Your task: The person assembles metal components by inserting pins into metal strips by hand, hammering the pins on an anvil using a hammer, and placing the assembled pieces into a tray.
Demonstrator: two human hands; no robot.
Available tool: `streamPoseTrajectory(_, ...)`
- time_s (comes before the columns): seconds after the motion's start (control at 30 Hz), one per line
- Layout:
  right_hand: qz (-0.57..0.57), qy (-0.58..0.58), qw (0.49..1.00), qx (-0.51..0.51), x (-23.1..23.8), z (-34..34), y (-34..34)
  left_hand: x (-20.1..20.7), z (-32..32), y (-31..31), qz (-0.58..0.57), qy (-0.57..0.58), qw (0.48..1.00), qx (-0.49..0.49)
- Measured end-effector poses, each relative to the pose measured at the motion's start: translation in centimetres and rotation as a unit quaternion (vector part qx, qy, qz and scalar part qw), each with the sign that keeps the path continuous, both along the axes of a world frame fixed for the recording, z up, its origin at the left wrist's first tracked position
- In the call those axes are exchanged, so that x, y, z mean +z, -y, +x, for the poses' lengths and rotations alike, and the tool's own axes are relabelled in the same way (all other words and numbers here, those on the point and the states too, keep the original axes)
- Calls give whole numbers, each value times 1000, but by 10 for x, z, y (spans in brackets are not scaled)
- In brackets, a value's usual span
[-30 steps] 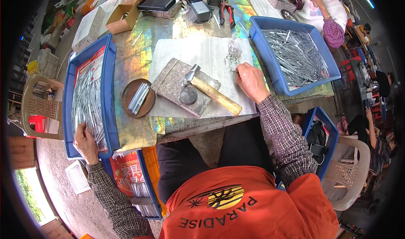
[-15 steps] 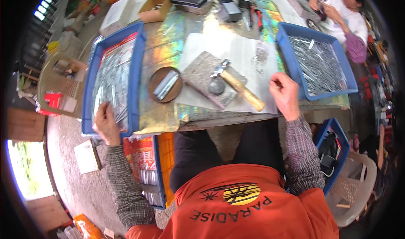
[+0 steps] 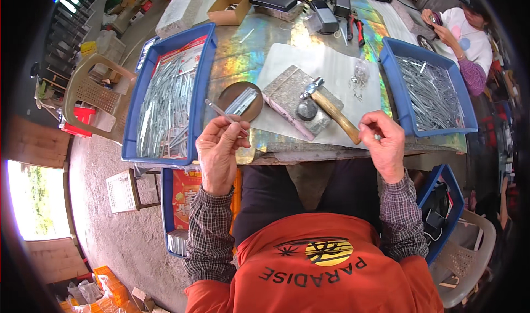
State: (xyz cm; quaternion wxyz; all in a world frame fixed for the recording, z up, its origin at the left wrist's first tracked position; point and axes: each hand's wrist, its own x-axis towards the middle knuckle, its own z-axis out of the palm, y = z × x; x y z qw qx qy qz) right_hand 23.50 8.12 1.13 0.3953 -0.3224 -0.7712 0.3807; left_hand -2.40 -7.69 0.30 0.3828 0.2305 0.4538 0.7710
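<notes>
Between the thumb and fingers of my left hand (image 3: 220, 150) is a thin silvery metal rod (image 3: 221, 111), slanting up to the left. Just beyond it, a round brown dish (image 3: 225, 94) holds several shiny metal strips (image 3: 242, 101). My right hand (image 3: 385, 144) is closed in a pinch beside the end of the hammer handle; whatever its fingertips hold, if anything, is too small to make out. The hammer (image 3: 334, 113) lies across a grey stone slab (image 3: 287, 84), with a dark round metal block (image 3: 307, 111) next to its head.
A blue tray (image 3: 130, 131) of long metal rods stands at the left, another blue tray (image 3: 469, 126) of thin metal pieces at the right. Small metal bits (image 3: 359, 81) lie on white paper (image 3: 287, 52). Red-handled pliers (image 3: 360, 32) lie farther back. A person (image 3: 469, 37) works at far right.
My left hand has come out of the left tray, moving right with a metal rod in its fingers. The right hand has shifted slightly lower, still pinched. The whole view has swung a little.
</notes>
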Motion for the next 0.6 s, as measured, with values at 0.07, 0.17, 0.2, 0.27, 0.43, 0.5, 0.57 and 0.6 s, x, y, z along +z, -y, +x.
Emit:
streamPoseTrajectory(0.07, -5, -1, 1000, 4, 1, -4, 8, -3, 10, -5, -9, 14, 1000, -20)
streamPoseTrajectory(0.17, -47, -43, 998, 30, -1, -8, 20, -5, 28, -15, -3, 41, 998, -55)
streamPoseTrajectory(0.2, -63, -51, 996, 41, 0, -11, 25, -6, 33, -17, 2, 60, 996, -63)
streamPoseTrajectory(0.27, -87, -68, 992, 67, 1, -17, 33, -9, 41, -20, 10, 82, 993, -81)
streamPoseTrajectory(0.43, -95, -65, 987, 110, 1, -29, 47, -11, 57, -25, 10, 82, 992, -93)
streamPoseTrajectory(0.5, -87, -66, 988, 110, 1, -33, 51, -10, 62, -27, 14, 85, 992, -96)
streamPoseTrajectory(0.57, -80, -69, 988, 111, 1, -36, 53, -9, 68, -29, 27, 104, 989, -98)
streamPoseTrajectory(0.6, -53, -72, 989, 117, 1, -37, 53, -10, 71, -29, 27, 106, 989, -99)
